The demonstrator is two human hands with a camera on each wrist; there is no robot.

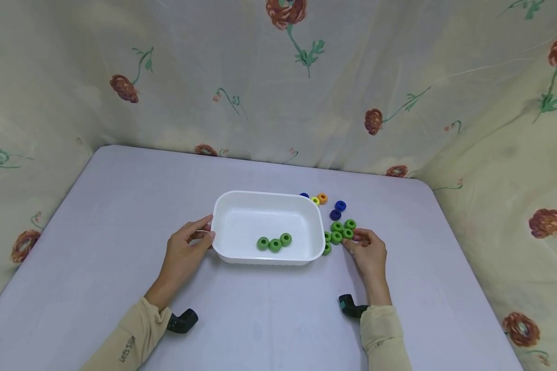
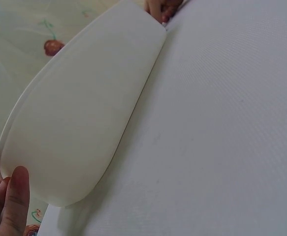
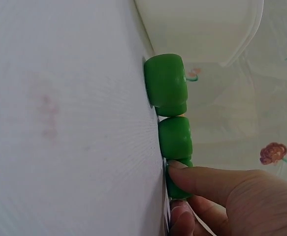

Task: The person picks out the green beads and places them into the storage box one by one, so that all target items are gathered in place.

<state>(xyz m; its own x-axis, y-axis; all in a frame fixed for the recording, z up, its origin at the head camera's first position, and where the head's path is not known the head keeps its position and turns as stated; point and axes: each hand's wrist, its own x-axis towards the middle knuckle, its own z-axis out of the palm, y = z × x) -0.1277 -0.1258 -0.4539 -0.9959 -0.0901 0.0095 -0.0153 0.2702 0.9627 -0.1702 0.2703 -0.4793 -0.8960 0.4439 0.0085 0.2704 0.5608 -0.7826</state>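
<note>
A white rectangular tray stands mid-table with three green beads inside. At its left end my left hand grips the rim, thumb and fingers on either side; the left wrist view shows the fingertips on the tray wall. Several green beads lie against and beyond the tray's right end. My right hand pinches the rightmost lower green bead of this group between thumb and fingers. In the right wrist view the thumb overlaps that bead, with other green beads in line behind.
Behind the green beads lie two blue beads, an orange bead, a yellow bead and another blue bead partly behind the tray's rim. Black wrist devices show at both sleeves. A flowered curtain hangs beyond the table's far edge.
</note>
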